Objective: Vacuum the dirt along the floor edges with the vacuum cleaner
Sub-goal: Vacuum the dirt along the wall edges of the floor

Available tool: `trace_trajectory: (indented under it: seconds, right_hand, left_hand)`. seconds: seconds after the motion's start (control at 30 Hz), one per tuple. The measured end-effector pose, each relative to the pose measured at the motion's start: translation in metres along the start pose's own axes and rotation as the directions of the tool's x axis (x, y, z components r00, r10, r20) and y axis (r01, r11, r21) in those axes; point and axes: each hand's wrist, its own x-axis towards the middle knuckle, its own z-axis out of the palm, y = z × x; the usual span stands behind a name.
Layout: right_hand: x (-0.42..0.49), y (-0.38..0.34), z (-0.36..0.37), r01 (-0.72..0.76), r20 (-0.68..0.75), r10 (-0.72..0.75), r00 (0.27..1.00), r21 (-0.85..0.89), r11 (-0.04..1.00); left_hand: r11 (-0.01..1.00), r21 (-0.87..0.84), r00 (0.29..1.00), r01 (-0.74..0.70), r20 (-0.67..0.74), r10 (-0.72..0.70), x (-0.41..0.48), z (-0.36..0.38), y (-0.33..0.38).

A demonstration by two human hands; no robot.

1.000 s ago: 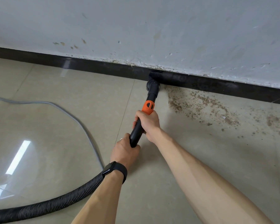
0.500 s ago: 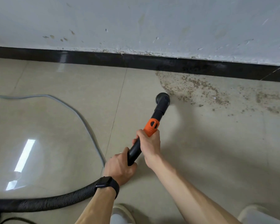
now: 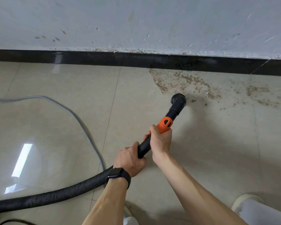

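Black vacuum wand (image 3: 143,147) gripped in both hands.
Right hand (image 3: 161,142) curls just behind the orange collar (image 3: 165,125), left hand (image 3: 130,159) farther back; nozzle (image 3: 178,100) ahead, at dirt (image 3: 182,80).

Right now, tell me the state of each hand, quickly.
Left hand: closed, gripping the black vacuum wand at its rear end.
Right hand: closed, gripping the same wand just below the orange collar.
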Motion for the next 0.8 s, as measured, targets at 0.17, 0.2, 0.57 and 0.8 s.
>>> trace_trajectory:
  seconds: [0.17,0.2,0.57,0.8]
  right_hand:
    - [-0.001,-0.003,0.012,-0.032,0.118,0.04,0.992,-0.07,0.997]
    - [-0.001,-0.003,0.014,-0.037,0.136,0.048,0.99,-0.08,0.996]
    - [0.02,-0.01,0.03,-0.037,0.254,0.074,0.964,-0.146,0.989]
    - [0.03,-0.017,0.041,-0.045,0.283,0.081,0.956,-0.133,0.99]
  left_hand:
    - [0.995,-0.082,0.997,0.063,-0.033,-0.066,0.001,0.001,-0.01]
    - [0.993,-0.094,0.996,0.074,-0.037,-0.078,0.0,0.001,-0.011]
    - [0.981,-0.137,0.987,0.134,-0.074,-0.145,0.016,-0.002,-0.009]
    - [0.976,-0.16,0.984,0.149,-0.073,-0.162,0.029,-0.006,-0.011]
